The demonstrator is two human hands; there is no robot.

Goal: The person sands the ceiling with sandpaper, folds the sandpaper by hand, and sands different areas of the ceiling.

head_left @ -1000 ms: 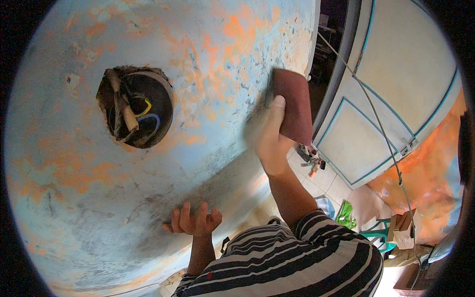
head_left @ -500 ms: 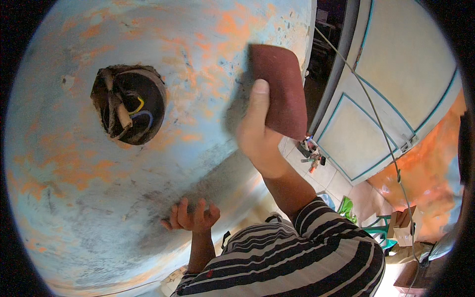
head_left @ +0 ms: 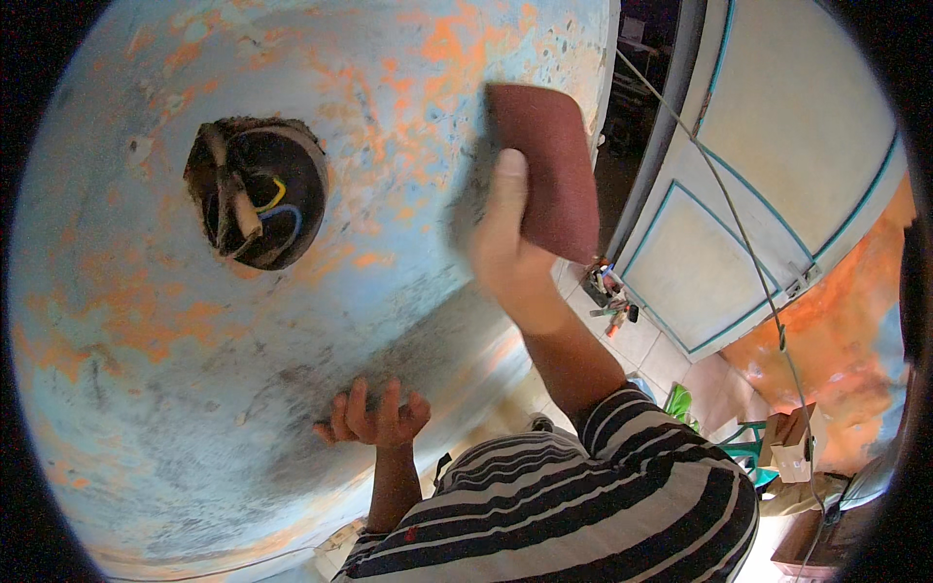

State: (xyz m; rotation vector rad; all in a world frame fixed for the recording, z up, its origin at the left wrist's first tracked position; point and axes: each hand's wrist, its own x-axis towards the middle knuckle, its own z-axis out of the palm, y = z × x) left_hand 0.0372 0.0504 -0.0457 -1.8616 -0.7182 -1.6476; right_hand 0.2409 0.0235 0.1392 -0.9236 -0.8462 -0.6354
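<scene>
My right hand (head_left: 505, 257) grips a folded sheet of dark red sandpaper (head_left: 549, 175), the thumb lying along its near side. The sheet is up by the wall (head_left: 389, 243), close to the wall's right edge; the hand is slightly blurred. The wall is pale blue with worn orange patches and grey smudges. Lower down, my left hand (head_left: 374, 413) is beside the wall with its fingers apart and loosely bent. Nothing shows in it, and I cannot tell whether it touches the wall.
A ragged round hole (head_left: 258, 194) in the wall holds yellow and blue wires. At right are a doorway, a cream door (head_left: 700, 262) with blue trim and a hanging cord (head_left: 729, 194). Tools (head_left: 614, 301) lie on the tiled floor; a cardboard box (head_left: 792, 442) is lower right.
The right hand and the sandpaper have shifted slightly up and left in the picture. The wall hole appears a little higher, and the left hand has barely moved.
</scene>
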